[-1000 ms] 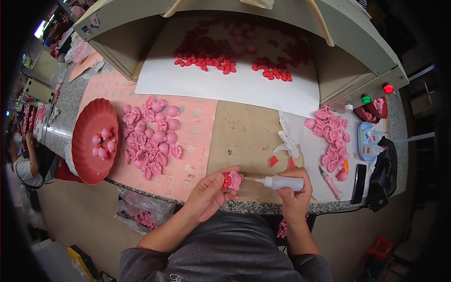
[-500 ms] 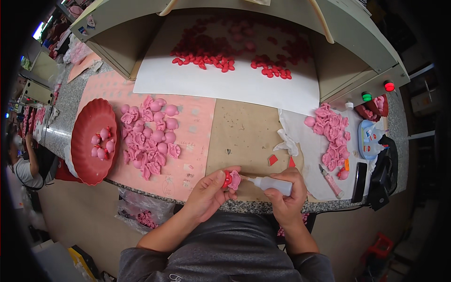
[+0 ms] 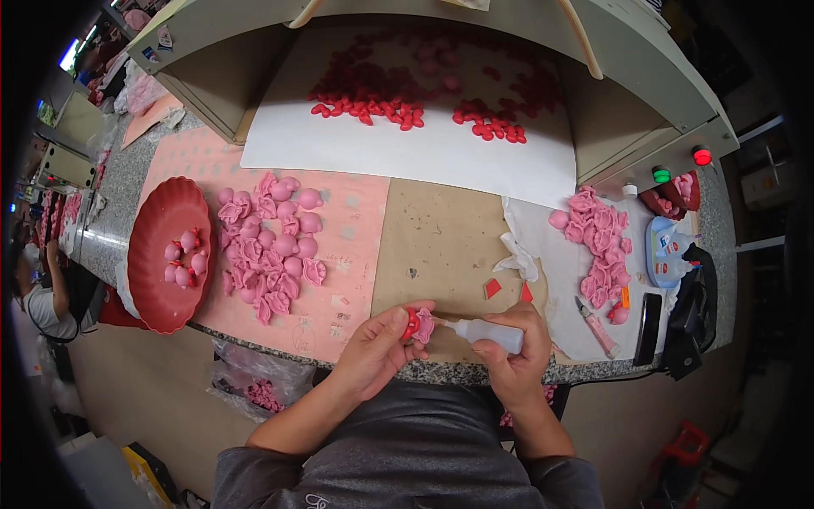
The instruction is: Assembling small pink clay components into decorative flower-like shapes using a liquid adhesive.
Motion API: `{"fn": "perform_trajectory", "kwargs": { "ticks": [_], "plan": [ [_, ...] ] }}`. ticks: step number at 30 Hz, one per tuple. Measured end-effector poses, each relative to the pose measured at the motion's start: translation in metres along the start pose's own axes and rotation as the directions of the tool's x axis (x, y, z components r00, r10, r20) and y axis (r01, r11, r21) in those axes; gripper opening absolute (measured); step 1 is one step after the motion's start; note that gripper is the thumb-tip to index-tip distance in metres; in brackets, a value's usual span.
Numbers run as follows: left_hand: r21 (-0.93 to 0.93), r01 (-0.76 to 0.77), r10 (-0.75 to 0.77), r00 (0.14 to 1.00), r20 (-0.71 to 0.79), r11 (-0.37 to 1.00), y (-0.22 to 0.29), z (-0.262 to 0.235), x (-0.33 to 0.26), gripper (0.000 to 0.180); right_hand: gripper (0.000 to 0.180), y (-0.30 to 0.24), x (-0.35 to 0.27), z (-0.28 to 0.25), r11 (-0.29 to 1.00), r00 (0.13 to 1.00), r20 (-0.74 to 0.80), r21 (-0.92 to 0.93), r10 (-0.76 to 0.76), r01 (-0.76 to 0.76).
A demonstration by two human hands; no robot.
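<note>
Between the thumb and fingers of my left hand [image 3: 373, 355] is a small pink ruffled plastic piece [image 3: 425, 326] with a red bow-shaped part [image 3: 410, 323] against it. My right hand [image 3: 523, 352] is closed round a translucent white squeeze bottle [image 3: 494, 335], held almost level. Its thin nozzle points left and reaches the ruffled side of the pink piece; whether the tip touches cannot be made out. Both hands are over the bench's front edge. To the left lies a pile of pink rounded and ruffled pieces [image 3: 270, 246].
A red fluted dish [image 3: 146, 254] at the left holds several pink pieces with red parts. Red bow parts [image 3: 492, 127] lie on white paper under a hood [image 3: 661, 76]. Rightward are more pink pieces [image 3: 602, 233], a tube [image 3: 600, 329], a black phone [image 3: 649, 329] and a blue tray [image 3: 657, 270].
The squeeze bottle in my right hand has shifted slightly left, bringing its nozzle closer to the pink piece. My left hand keeps its hold, nearly still.
</note>
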State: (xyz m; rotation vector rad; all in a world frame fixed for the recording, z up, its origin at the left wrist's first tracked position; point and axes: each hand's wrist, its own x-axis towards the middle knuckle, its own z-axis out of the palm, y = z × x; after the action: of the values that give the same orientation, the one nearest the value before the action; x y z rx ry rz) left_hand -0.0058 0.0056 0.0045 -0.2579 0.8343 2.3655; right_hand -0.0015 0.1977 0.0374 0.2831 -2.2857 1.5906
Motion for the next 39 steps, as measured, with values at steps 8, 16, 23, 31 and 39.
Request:
{"fn": "perform_trajectory", "kwargs": {
  "ticks": [8, 16, 23, 31, 39],
  "plan": [
    [0.036, 0.003, -0.003, 1.0, -0.007, 0.999, 0.0004, 0.0011, -0.0003, 0.044, 0.032, -0.0005, 0.0014, -0.0005, 0.998, 1.0, -0.002, -0.052, -0.031, 0.031],
    [0.066, -0.004, 0.003, 1.0, 0.012, 0.998, 0.0011, 0.0011, -0.0004, 0.044, 0.032, -0.0041, 0.0028, -0.0017, 0.995, 0.999, 0.007, -0.087, -0.053, 0.053],
    [0.05, 0.011, -0.011, 1.0, 0.0, 0.999, 0.0009, 0.0012, -0.0007, 0.043, 0.034, -0.0025, 0.0026, -0.0016, 0.995, 0.998, -0.009, -0.078, -0.061, 0.06],
    [0.043, 0.007, -0.007, 1.0, 0.007, 0.999, 0.0013, 0.001, -0.0005, 0.044, 0.034, -0.0032, 0.0025, -0.0008, 0.994, 0.998, -0.004, -0.091, -0.064, 0.063],
    [0.027, 0.005, -0.005, 1.0, 0.003, 1.0, 0.0014, 0.0016, -0.0005, 0.044, 0.037, -0.0034, 0.0022, -0.002, 0.988, 0.995, 0.018, -0.116, -0.102, 0.104]
  ]
}}
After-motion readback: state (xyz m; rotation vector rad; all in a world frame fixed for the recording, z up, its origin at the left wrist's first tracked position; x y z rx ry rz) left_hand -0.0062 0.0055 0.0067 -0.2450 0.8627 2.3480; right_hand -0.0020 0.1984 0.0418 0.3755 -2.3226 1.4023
